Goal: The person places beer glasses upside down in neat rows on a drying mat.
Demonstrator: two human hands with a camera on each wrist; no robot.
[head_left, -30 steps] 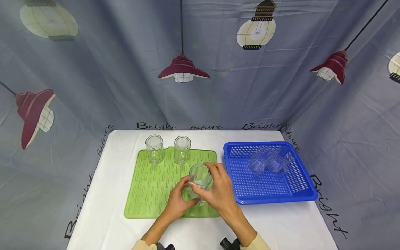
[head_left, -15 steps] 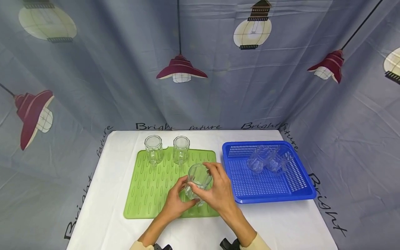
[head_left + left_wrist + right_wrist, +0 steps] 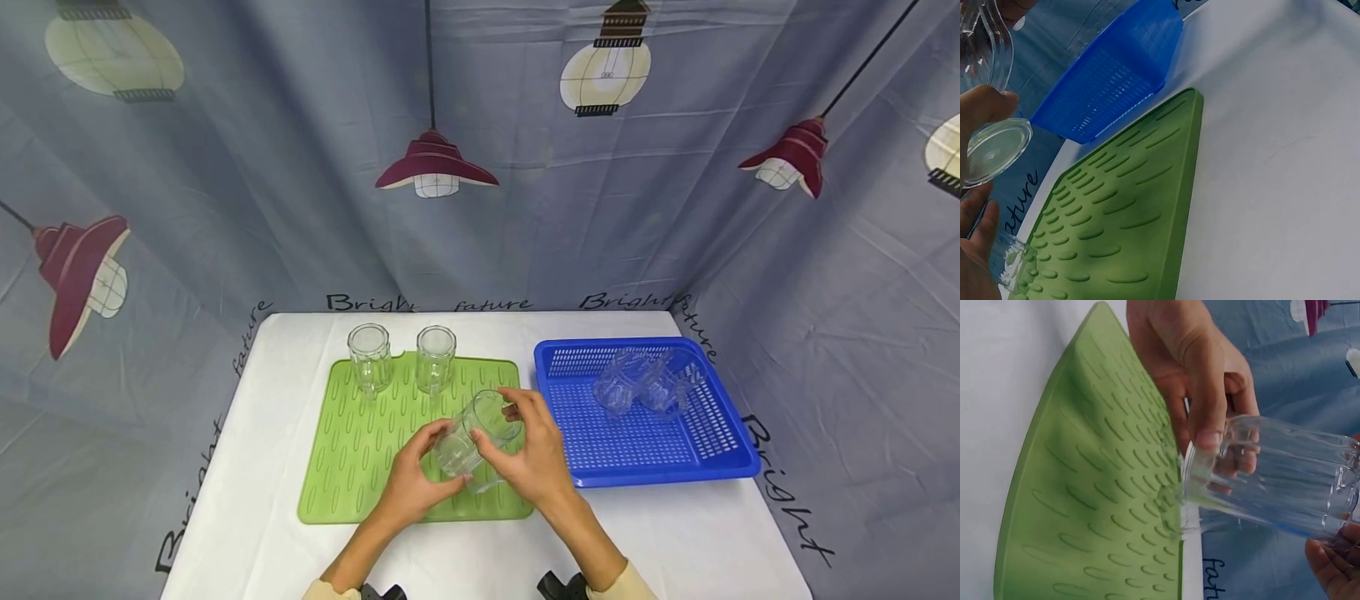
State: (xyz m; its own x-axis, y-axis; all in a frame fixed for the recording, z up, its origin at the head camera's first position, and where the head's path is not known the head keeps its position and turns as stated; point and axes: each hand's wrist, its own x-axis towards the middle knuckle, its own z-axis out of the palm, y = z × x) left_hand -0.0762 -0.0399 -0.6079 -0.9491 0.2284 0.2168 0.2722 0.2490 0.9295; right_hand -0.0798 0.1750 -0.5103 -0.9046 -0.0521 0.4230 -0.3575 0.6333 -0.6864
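A clear glass mug (image 3: 459, 446) is held tilted between both hands above the green drying mat (image 3: 360, 454), its mouth toward the right and its base toward the left. My left hand (image 3: 411, 479) grips it around the base end; in the right wrist view the left thumb (image 3: 1209, 419) lies on the glass near the base. With thumb and fingers spread across the rim, my right hand (image 3: 538, 458) holds the mouth end. The handle points down toward my body. Two more glass mugs, one (image 3: 371, 362) left of the other (image 3: 435, 362), stand on the mat's back part.
Right of the mat sits a blue plastic basket (image 3: 645, 481) with clear glass mugs (image 3: 618, 387) lying in its back half. Everything rests on a white-covered table (image 3: 465, 558). A grey-blue curtain (image 3: 525, 233) printed with lamps closes off the back and sides.
The mug has gone from nearly upright to clearly tilted, its mouth swinging right and its base left. My right hand has shifted slightly right with the rim; the left has moved a little left.
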